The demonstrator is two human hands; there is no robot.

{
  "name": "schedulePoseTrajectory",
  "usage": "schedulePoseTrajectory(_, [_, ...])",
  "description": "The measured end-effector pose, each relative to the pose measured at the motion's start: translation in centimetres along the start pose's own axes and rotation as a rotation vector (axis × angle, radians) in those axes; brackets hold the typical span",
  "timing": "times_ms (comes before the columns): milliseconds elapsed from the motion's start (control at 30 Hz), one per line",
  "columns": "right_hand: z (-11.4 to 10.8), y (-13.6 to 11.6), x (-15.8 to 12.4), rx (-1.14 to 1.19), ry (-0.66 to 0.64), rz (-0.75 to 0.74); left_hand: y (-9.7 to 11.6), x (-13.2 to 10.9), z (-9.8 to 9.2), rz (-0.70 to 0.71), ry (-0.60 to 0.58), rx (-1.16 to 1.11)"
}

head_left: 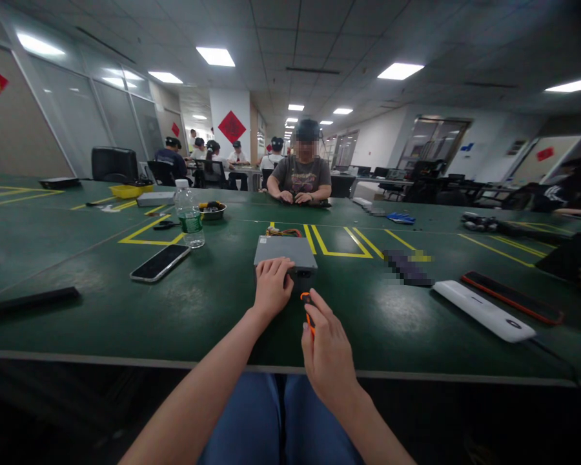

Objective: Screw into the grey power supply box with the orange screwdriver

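A grey computer power supply lies on the green table in front of me, its socket side facing me. Coloured cables come out of its far side. My left hand grips the near left part of the box, fingers over the top and thumb at the front face. Just right of it, my right hand is closed around a small orange-and-black tool. The tool's orange end points toward the box, a little apart from it. My palm and fingers cover the rest, so its exact kind is unclear.
To the left are a phone, a water bottle, a bowl and a black bar. A white device and an orange-edged black case lie right. A person sits opposite.
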State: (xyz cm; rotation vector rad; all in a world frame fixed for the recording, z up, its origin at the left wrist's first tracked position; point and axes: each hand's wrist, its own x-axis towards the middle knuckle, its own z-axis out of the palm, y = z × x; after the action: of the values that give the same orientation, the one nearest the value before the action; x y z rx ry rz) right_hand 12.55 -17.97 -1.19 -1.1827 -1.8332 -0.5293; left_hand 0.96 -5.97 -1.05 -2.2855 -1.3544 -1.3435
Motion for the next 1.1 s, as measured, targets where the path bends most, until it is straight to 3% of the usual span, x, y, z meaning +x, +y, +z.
schedulePoseTrajectory(167, [0.2,0.6,0.1,-0.098,0.055,0.005,-0.1,0.0,0.0,0.002,-0.001,0.0])
schedulePoseTrajectory(367, [-0.8,0.8,0.9,-0.02,-0.025,0.155,0.0,0.0,0.1,-0.005,0.006,-0.018])
schedulePoseTrajectory(600, [-0.8,0.4,1.0,-0.043,0.012,-0.036,0.0,0.0,0.1,-0.003,-0.003,0.0])
schedulePoseTrajectory(700, [-0.9,0.8,1.4,-0.151,0.021,-0.021,-0.1,0.0,0.1,-0.003,0.001,0.001])
schedulePoseTrajectory(867, [-1.5,0.6,1.8,-0.14,-0.085,0.061,-0.1,0.0,0.2,0.002,0.008,0.007])
schedulePoseTrajectory(967, [-1.5,0.1,1.5,-0.122,-0.127,-0.019,-0.1,-0.1,0.3,0.001,0.007,0.011])
schedulePoseTrajectory(1100, [-1.1,-0.1,1.2,-0.178,-0.055,-0.115,-0.1,-0.1,0.3,-0.002,0.003,0.012])
